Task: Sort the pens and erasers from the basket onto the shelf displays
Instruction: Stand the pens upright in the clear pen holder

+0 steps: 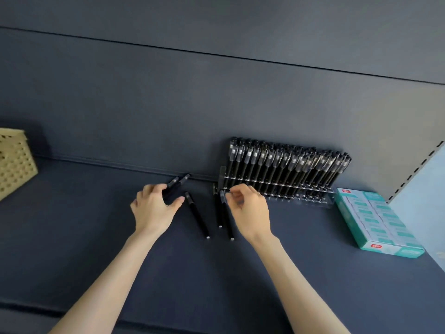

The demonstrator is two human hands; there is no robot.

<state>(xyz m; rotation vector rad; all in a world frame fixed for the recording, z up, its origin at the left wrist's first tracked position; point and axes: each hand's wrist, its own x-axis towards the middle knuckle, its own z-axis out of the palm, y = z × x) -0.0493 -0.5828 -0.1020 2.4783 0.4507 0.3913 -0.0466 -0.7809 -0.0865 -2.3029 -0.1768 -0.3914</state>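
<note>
Your right hand point(250, 208) is pinching a black pen point(227, 218) by its cap beside the pen rack point(284, 174), and your left hand point(154, 208) is gripping two more pens point(179, 181). Be aiming it tip-down at a free slot.

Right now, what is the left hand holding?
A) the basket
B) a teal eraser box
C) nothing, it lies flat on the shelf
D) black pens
D: the left hand is curled round black pens, whose ends stick out past its fingers toward the back wall; the basket stands apart at far left, and the right hand pinches a single pen.
</note>
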